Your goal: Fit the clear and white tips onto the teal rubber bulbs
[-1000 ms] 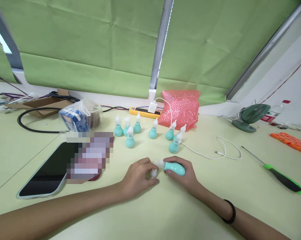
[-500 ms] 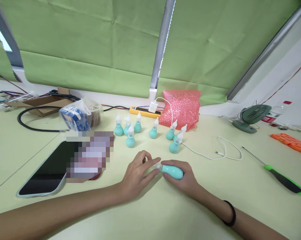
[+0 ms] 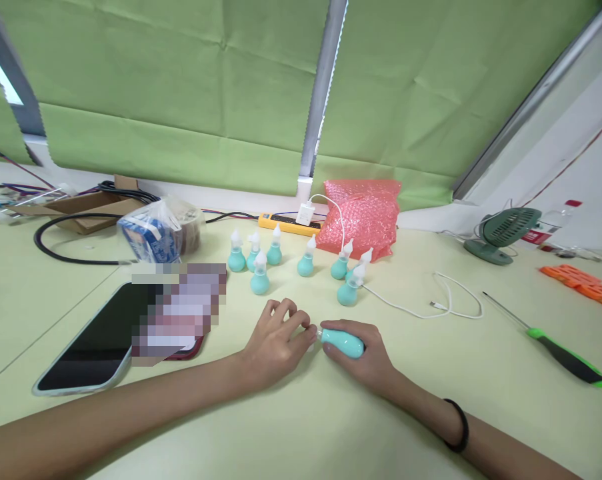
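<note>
Wrapped in my right hand point(image 3: 373, 357) is the turquoise bulb of a nasal aspirator point(image 3: 345, 343), lying sideways just above the table with its narrow end to the left. My left hand point(image 3: 278, 343) has thumb and forefinger pinched at the clear tip of the same aspirator, mostly hidden by those fingers; its other fingers are curled. Beyond my hands, several similar aspirators with turquoise bulbs and whitish tips stand upright, one point(image 3: 259, 275) on the left and another point(image 3: 348, 287) on the right being closest.
Left of my hands lie a dark-screened phone point(image 3: 91, 347) and a blurred-out phone in a red case point(image 3: 198, 350). A screwdriver point(image 3: 565, 357) and a white cable point(image 3: 425, 315) lie right. Behind are a pink bubble-wrap bag point(image 3: 358, 213), yellow power strip point(image 3: 268, 223) and green fan point(image 3: 508, 230).
My left thumb and forefinger have closed together over the aspirator's clear tip, where they were spread around it before. My right hand keeps its hold on the bulb.
</note>
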Tool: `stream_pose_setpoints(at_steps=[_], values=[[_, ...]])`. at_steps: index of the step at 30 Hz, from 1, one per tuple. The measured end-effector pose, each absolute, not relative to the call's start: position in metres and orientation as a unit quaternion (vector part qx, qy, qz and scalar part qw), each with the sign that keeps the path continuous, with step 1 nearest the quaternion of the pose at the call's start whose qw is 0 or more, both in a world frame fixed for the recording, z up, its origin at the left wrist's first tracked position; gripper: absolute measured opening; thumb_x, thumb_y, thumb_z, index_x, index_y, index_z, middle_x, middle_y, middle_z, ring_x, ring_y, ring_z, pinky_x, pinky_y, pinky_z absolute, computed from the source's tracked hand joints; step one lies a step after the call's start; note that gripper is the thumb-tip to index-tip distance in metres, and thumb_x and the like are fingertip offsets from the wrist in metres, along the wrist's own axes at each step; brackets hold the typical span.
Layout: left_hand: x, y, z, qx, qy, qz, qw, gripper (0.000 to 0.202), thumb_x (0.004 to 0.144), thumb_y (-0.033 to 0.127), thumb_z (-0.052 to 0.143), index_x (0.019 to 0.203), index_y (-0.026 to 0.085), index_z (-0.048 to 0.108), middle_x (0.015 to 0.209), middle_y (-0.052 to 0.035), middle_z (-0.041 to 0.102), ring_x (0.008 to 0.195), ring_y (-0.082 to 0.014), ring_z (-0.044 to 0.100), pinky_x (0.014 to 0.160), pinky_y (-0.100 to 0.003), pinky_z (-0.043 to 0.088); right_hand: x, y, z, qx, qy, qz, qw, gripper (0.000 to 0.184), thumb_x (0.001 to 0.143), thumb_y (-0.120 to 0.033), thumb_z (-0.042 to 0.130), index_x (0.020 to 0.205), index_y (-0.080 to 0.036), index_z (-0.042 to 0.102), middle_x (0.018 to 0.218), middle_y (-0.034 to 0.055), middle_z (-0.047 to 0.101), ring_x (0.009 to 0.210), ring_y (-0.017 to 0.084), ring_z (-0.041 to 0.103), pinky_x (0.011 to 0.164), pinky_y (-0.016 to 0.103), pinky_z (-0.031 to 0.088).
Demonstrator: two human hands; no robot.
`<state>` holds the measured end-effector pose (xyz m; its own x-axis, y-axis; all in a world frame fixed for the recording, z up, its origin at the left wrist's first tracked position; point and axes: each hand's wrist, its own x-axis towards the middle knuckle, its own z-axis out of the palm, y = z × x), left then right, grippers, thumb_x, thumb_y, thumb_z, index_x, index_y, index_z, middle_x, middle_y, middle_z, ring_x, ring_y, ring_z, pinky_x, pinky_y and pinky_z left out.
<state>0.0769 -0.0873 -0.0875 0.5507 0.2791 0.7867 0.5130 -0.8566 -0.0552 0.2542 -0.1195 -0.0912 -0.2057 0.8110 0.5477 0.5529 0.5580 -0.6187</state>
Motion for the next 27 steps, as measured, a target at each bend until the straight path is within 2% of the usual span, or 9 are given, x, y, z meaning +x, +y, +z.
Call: stream_pose_setpoints(at_steps=[13,15,18,20,27], values=[[0.0775,-0.086,-0.0893,-0.879,-0.214,-0.426,0.019,0.011,0.079,0.009,0.046,0.072,0.013,0.054,0.072,-0.0048,0.057,0.071,-0.0158,0.041,0.06,-0.029,0.037,0.253,-0.1222,-0.0913,-0.415,-0.787,0.08,0.449,0.019,0.07,-0.017,0.056,0.089,-0.018,0.059,0.068,0.0029,0.064,0.058,0.015,0.059,0.053,0.027,0.047],[0.0752,-0.086,-0.09,-0.877,-0.204,-0.435,-0.007,0.004,0.078,0.011,0.05,0.078,0.013,0.053,0.074,-0.0047,0.057,0.072,-0.0159,0.042,0.061,-0.029,0.038,0.2528,-0.1224,-0.0915,-0.413,-0.787,0.076,0.451,0.02,0.07,-0.017,0.055,0.09,-0.018,0.059,0.067,0.0024,0.063,0.057,0.015,0.058,0.053,0.026,0.046],[0.0726,-0.0858,-0.0904,-0.873,-0.205,-0.441,-0.033,0.018,0.077,0.014,0.051,0.095,0.013,0.051,0.08,-0.0062,0.056,0.073,-0.0162,0.042,0.063,-0.031,0.038,0.253,-0.1219,-0.0917,-0.412,-0.787,0.068,0.454,0.021,0.07,-0.017,0.055,0.091,-0.02,0.058,0.067,0.0018,0.062,0.056,0.014,0.057,0.052,0.026,0.046],[0.0721,-0.0854,-0.0906,-0.873,-0.218,-0.435,-0.028,0.021,0.078,0.013,0.05,0.099,0.015,0.052,0.082,-0.0064,0.055,0.073,-0.0161,0.041,0.063,-0.031,0.037,0.2535,-0.1211,-0.092,-0.412,-0.788,0.057,0.453,0.022,0.07,-0.016,0.055,0.092,-0.02,0.058,0.067,0.0021,0.062,0.056,0.014,0.057,0.052,0.026,0.045],[0.0746,-0.0815,-0.0876,-0.863,-0.229,-0.447,0.046,0.007,0.076,0.012,0.054,0.078,0.018,0.059,0.078,-0.0038,0.057,0.072,-0.0164,0.039,0.06,-0.03,0.035,0.255,-0.1188,-0.0949,-0.385,-0.809,0.006,0.444,0.026,0.07,-0.013,0.056,0.095,-0.019,0.056,0.066,0.002,0.061,0.057,0.014,0.057,0.052,0.025,0.045]])
